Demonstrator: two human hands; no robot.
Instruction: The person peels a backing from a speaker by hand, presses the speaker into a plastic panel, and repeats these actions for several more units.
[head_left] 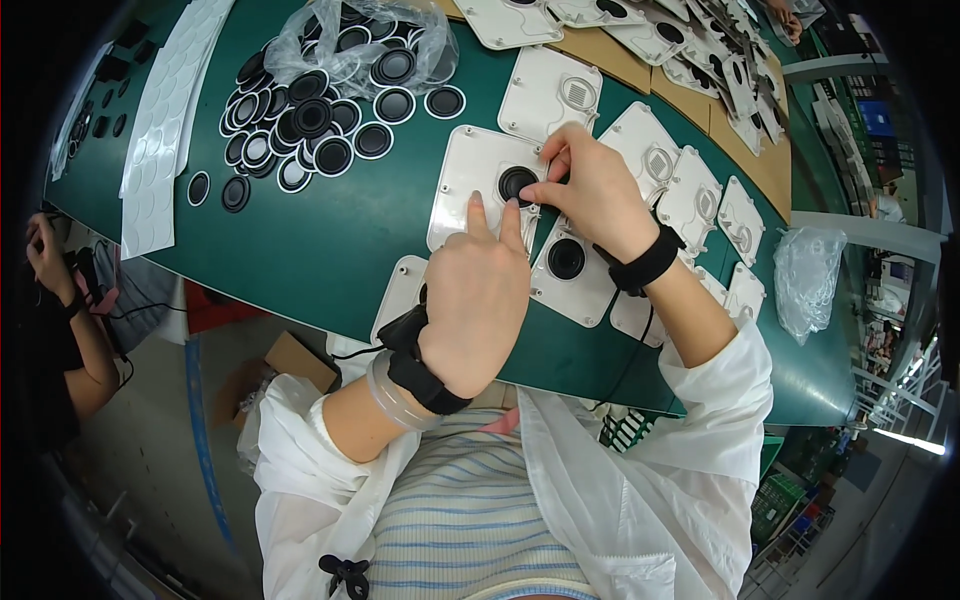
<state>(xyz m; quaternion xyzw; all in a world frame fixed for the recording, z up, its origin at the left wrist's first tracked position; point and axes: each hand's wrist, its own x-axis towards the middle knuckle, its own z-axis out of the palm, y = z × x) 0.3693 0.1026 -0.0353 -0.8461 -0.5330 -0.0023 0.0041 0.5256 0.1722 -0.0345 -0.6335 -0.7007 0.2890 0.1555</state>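
Observation:
A white plastic panel [455, 190] with rounded corners lies on the green table in front of me, a black round speaker cone [517, 183] set in its right part. My left hand [478, 300] reaches over the panel's lower edge, its index and middle fingers stretched out and spread, their tips touching the panel just left of and below the cone. From the right comes my right hand [597, 185], fingers bent. Its thumb tip is at the cone's right rim and its index finger touches the panel just above. The other right fingers are partly hidden. Both wrists wear black bands.
Loose black speaker cones [312, 118] with white rims lie heaped at the left, under a clear bag [345, 45]. White sheets of round stickers [165, 150] lie farther left. More white panels [640, 150] spread right, others piled on cardboard [765, 170]. Another person's hand [45, 260] shows far left.

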